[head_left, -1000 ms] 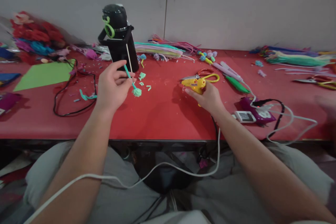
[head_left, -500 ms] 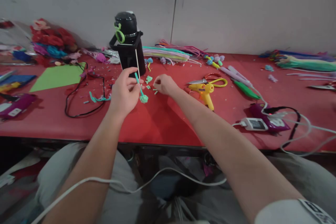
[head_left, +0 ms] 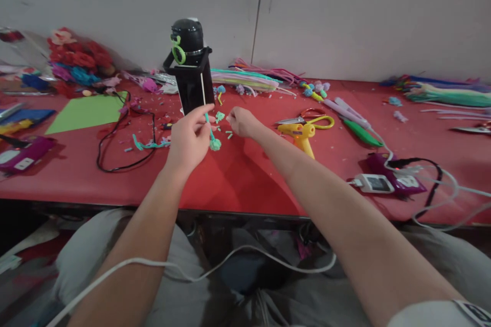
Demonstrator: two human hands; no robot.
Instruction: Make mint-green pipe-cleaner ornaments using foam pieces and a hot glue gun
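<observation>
Head view: left hand (head_left: 191, 139) pinches a teal pipe-cleaner stem (head_left: 210, 132) above the red table (head_left: 238, 173); right hand (head_left: 241, 121), fingers pressed together, reaches teal scraps (head_left: 229, 135). Risk: the yellow glue gun (head_left: 301, 134) just right could scorch a brushing forearm.

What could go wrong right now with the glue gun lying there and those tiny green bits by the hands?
The yellow glue gun lies on the red table close beside the right hand; a forearm sweep might knock it or drag its cord. The small green pieces are loose and could scatter. The left hand pinches the green stem only at the fingers, so the pom-pom end could slip.
</observation>
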